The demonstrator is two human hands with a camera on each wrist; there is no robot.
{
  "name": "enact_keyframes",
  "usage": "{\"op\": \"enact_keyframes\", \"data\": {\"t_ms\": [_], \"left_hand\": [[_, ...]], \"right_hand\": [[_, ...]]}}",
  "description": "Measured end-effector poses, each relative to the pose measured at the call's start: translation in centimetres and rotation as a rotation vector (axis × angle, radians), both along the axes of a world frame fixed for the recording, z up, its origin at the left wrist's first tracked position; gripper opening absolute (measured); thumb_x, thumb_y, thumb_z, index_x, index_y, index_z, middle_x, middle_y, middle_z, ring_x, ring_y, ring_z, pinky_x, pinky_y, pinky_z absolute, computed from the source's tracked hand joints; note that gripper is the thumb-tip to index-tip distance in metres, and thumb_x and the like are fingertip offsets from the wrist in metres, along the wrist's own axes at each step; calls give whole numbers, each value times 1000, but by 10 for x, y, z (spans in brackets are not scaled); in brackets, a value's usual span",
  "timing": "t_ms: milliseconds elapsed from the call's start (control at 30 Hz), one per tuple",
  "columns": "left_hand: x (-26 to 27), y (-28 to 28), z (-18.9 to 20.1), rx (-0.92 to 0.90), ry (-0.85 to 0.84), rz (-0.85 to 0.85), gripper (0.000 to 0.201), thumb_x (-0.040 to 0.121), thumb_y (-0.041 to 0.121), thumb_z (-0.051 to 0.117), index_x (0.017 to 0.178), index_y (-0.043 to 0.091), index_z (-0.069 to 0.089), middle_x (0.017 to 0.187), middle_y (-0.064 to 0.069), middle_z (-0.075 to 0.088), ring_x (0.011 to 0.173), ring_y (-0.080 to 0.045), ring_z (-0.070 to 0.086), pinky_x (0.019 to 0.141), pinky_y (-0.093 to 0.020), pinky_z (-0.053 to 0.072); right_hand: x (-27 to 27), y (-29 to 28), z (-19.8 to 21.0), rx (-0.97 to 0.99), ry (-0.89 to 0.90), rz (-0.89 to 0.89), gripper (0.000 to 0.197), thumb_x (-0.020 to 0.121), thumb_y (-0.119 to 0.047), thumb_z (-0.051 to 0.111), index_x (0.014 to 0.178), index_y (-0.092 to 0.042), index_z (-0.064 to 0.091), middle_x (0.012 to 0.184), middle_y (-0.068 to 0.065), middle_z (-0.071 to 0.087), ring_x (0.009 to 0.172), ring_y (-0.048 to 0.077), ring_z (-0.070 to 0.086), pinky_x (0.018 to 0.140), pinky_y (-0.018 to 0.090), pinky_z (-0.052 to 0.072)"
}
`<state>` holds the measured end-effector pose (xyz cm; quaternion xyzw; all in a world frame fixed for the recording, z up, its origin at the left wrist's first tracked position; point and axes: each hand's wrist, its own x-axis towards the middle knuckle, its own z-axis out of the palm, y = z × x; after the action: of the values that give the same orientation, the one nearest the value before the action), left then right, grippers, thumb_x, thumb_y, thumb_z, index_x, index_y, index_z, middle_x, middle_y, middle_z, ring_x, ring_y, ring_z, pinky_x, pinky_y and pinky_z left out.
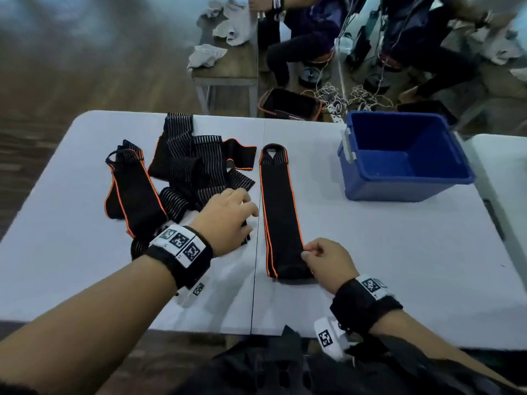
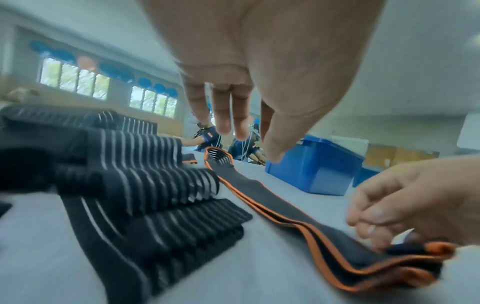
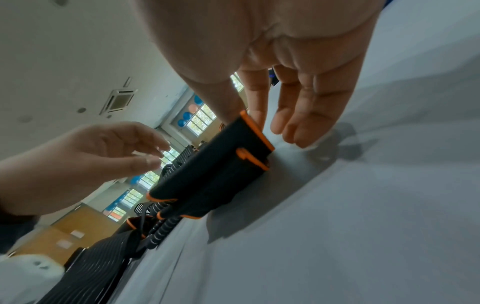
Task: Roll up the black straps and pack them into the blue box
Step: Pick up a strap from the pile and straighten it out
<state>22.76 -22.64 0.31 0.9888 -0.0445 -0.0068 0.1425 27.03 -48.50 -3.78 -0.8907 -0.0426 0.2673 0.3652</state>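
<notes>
A black strap with orange edging (image 1: pixel 281 212) lies straight along the middle of the white table (image 1: pixel 370 252), its loop end pointing away from me. My right hand (image 1: pixel 306 252) pinches the strap's near end; in the right wrist view the thumb and forefinger (image 3: pixel 245 120) hold its orange-edged corner (image 3: pixel 207 174). My left hand (image 1: pixel 251 220) hovers with relaxed fingers over the near edge of a pile of several black straps (image 1: pixel 188 172) and holds nothing. The left hand's fingers (image 2: pixel 226 123) hang straight. The blue box (image 1: pixel 405 155) stands empty at the far right.
Another orange-edged strap (image 1: pixel 131 195) lies left of the pile. A second white table (image 1: pixel 502 172) adjoins on the right. Behind are a bench with grey cloths (image 1: pixel 228 67), seated people, a black bag (image 1: pixel 288 105) and cables on the floor.
</notes>
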Motion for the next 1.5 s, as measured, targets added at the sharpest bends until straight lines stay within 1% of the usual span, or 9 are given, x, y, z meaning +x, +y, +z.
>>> {"op": "enact_keyframes", "data": {"t_ms": [267,400,500,700,867,1133,1233,1333,1500], "left_hand": [[-30,-74,-37,-382,215,514,10,90,22,64,97,21,71,94,6,70,89,-13,65,86,-31,54],[-30,-90,-43,-606,232,742,17,88,10,63,96,19,74,90,1,75,87,-15,71,87,-33,59],[-33,-100,-45,-645,219,745,23,89,2,59,103,12,75,96,-5,76,93,-21,72,88,-31,58],[-52,-99,-38,-515,237,545,60,74,-12,64,123,23,62,123,10,55,98,-11,66,90,-30,56],[-70,-95,-44,-205,245,229,53,80,16,77,131,22,61,138,9,55,125,-14,51,110,-31,41],[-72,-102,-57,-78,143,161,38,88,47,69,119,25,71,112,0,58,98,-27,51,84,-41,49],[-77,-99,-63,-100,197,148,41,94,52,57,123,25,68,100,0,56,94,-25,49,80,-39,46],[-80,-96,-65,-210,233,203,51,95,57,35,96,19,70,88,1,55,86,-23,51,74,-37,43],[-69,-99,-60,-334,241,407,46,102,42,47,81,9,72,77,-3,64,75,-21,59,71,-36,46]], "right_hand": [[10,-16,-11,88,32,28,13,79,-12,58,74,-22,65,71,7,70,69,31,69,72,53,61],[2,-18,-5,57,-20,97,21,85,-6,61,74,-23,67,80,5,74,73,23,70,72,31,57],[-2,-21,-5,64,-51,127,22,87,-4,59,80,-23,68,83,7,73,71,22,69,63,20,49],[-11,-37,-7,125,56,208,38,76,7,52,94,-23,67,98,3,71,82,24,68,81,46,59],[-14,-37,8,-161,-84,547,56,78,-13,69,133,-20,56,126,4,51,107,21,59,92,28,47],[-27,-44,0,-304,-223,725,46,97,-39,54,138,-17,54,120,6,53,114,27,50,94,35,43],[-30,-45,-6,-263,-186,653,39,99,-44,49,121,-16,65,101,2,51,101,24,53,80,31,39],[-27,-41,-4,-223,-150,544,39,99,-44,50,91,-12,70,89,4,55,85,24,56,72,32,39],[-20,-35,1,-188,-98,373,52,98,-41,54,54,-14,47,58,2,48,59,19,47,58,31,36]]}}
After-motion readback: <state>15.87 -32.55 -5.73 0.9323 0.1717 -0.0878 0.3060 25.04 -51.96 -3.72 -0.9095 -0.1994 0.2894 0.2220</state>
